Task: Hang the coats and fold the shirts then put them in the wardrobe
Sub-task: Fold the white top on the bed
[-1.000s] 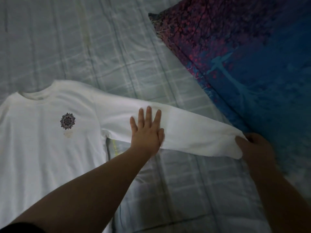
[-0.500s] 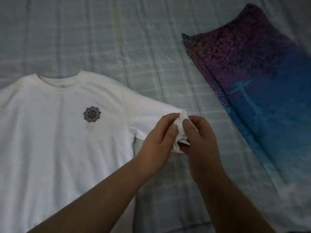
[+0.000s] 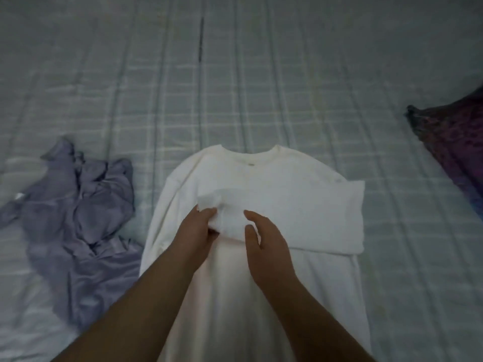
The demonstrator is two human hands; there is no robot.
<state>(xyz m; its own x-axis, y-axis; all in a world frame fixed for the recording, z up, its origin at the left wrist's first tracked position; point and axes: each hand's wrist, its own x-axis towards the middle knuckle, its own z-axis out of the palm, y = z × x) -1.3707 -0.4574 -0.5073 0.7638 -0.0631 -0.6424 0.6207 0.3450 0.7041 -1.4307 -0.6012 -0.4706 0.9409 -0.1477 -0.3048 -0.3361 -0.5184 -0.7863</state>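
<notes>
A crumpled lilac garment (image 3: 86,220) lies in a heap at the left on the checked sheet (image 3: 235,87), just beside the white shirt (image 3: 287,194) without clearly touching it. The shirt lies flat in the middle of the sheet, collar at the far end and hem running off the near edge of the view. Its right sleeve (image 3: 326,218) is folded across the chest, making a broad band whose square fold sits at the shirt's right edge.

The left hand (image 3: 196,231) grips the sleeve's cuff end at the shirt's middle, thumb on top and fingers curled beneath, so the cloth bunches up there. The right hand (image 3: 266,241) is just right of it, fingers loosely curved and spread, thumb pointing towards the bunched cuff; it lies against the sleeve band but clasps nothing that can be made out. Both forearms reach in from the near edge, over the shirt's lower half.

At the far right, well apart from the shirt, the corner of a dark purple patterned pillow (image 3: 454,142) rests on the sheet.
</notes>
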